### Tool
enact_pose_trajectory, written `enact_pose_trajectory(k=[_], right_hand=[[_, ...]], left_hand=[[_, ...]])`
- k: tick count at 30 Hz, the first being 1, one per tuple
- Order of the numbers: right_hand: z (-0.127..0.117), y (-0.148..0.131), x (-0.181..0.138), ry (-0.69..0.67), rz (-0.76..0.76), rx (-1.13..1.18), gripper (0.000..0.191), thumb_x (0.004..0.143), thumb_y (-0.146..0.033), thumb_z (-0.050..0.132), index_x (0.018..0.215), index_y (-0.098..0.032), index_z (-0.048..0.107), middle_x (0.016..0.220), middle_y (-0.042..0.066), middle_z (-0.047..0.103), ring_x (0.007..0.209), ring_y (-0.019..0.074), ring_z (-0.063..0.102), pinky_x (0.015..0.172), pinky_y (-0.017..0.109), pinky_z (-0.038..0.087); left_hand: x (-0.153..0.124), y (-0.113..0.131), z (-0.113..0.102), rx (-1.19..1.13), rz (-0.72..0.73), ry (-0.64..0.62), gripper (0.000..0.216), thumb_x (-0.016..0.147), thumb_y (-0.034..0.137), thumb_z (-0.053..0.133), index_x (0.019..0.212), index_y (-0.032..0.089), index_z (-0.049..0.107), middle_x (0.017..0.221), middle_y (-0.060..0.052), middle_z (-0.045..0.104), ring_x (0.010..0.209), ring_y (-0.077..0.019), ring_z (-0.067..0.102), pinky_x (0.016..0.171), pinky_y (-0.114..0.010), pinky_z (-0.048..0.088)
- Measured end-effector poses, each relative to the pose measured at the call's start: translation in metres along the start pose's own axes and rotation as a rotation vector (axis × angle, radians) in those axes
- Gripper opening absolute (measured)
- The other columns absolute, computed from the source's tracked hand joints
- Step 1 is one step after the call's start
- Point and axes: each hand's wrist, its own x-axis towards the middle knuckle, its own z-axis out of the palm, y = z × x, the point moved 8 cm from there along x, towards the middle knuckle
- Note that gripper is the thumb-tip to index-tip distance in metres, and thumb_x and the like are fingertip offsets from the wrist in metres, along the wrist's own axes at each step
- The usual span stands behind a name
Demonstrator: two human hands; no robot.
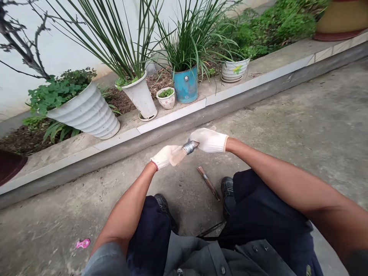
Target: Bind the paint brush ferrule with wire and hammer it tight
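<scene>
- Left fingers, in a white knit glove, are closed on the pale end of a wire-wrapped piece [189, 147]; that end is blurred, so its material cannot be told.
- Right fingers, gloved alike, are curled together at the piece's dark pointed tip; their inner grip is hidden.
- The piece is held between left hand [164, 156] and right hand [209, 140], above the concrete floor [115, 199].
- By judgement, the silvery winding is being handled or adjusted; a firm left hold and controlled right-hand pressure seem to be called for.
- A brown banded stick [208, 183] is seen lying nearer, between the shoes [228, 191].
- At near left, a pink wrapper-like scrap [82, 243] is seen; its print cannot be read.
- On the far ledge [172, 119], a blue pot [185, 87] and white planters [86, 111] are lined up; no brand is legible.
</scene>
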Motion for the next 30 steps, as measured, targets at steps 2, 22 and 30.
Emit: enact_pose_trajectory(k=[2, 22, 30], right_hand=[[-0.001, 0.011, 0.001, 0.043, 0.138, 0.110, 0.021, 0.090, -0.030, 0.056, 0.099, -0.018, 0.071, 0.095, 0.010, 0.073, 0.083, 0.0204, 0.063, 0.071, 0.027, 0.036], [0.023, 0.011, 0.013, -0.034, -0.087, -0.408, 0.014, 0.075, -0.009, 0.062, 0.078, -0.015, 0.075, 0.082, 0.012, 0.072, 0.087, 0.0248, 0.062, 0.108, 0.049, 0.028], [0.004, 0.017, 0.001, 0.063, 0.128, 0.275, 0.024, 0.082, -0.037, 0.065, 0.095, -0.017, 0.067, 0.084, 0.002, 0.070, 0.072, 0.0152, 0.057, 0.063, 0.024, 0.034]], left_hand=[[0.002, 0.001, 0.010, -0.136, -0.012, 0.005, 0.051, 0.102, 0.058, 0.040, 0.103, 0.014, 0.067, 0.076, -0.004, 0.070, 0.062, -0.0147, 0.064, 0.062, -0.025, 0.049], [-0.003, 0.012, -0.017, 0.310, -0.014, 0.144, 0.037, 0.099, 0.043, 0.042, 0.082, 0.020, 0.065, 0.068, 0.000, 0.064, 0.064, -0.0164, 0.057, 0.062, -0.027, 0.040], [-0.004, 0.010, 0.009, -0.048, -0.019, 0.085, 0.042, 0.101, 0.051, 0.042, 0.103, 0.017, 0.066, 0.079, -0.003, 0.070, 0.065, -0.0155, 0.064, 0.062, -0.025, 0.047]])
